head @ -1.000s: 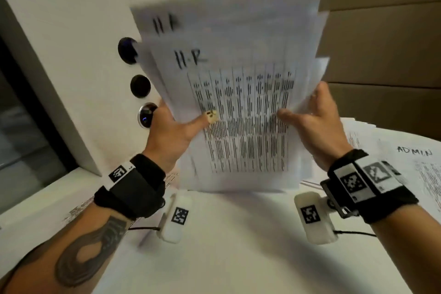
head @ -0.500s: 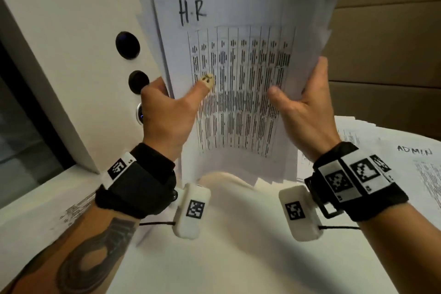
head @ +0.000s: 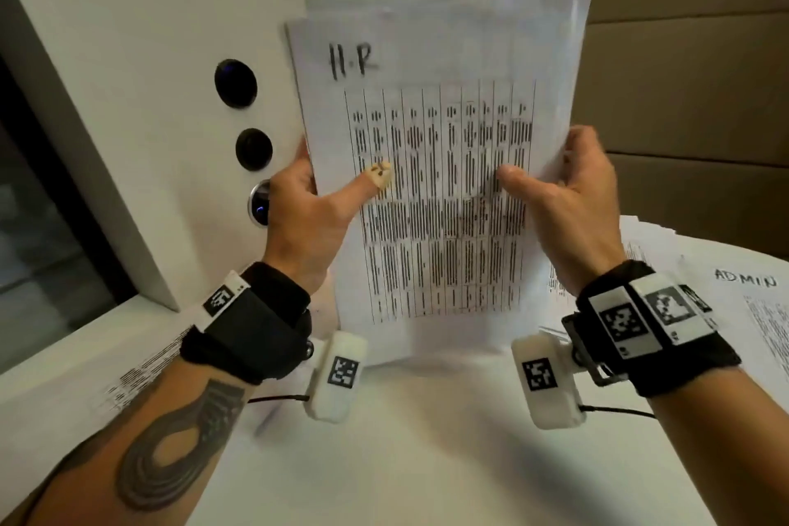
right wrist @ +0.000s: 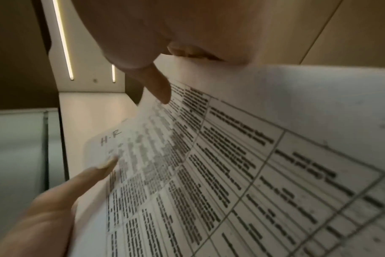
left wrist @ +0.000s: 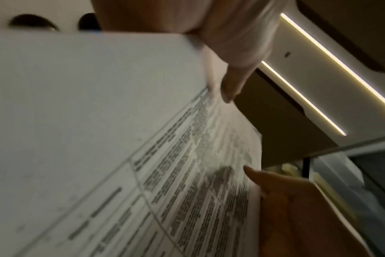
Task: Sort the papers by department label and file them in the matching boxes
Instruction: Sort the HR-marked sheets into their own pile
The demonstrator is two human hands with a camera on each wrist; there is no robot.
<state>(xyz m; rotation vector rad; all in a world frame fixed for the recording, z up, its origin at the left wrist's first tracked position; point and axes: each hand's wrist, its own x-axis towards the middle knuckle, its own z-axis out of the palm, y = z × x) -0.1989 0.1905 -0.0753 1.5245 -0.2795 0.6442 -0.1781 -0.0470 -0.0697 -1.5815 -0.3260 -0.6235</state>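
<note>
Where papers (head: 760, 312) lie: white tabletop (head: 427, 461).

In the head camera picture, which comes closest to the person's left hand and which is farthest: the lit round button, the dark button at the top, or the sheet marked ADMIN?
From the left hand, in the head view:
1. Lit round button, on the white panel right beside the hand.
2. Top dark button, higher up the same panel.
3. ADMIN sheet, lying on the table far right, beyond the right hand.
</note>
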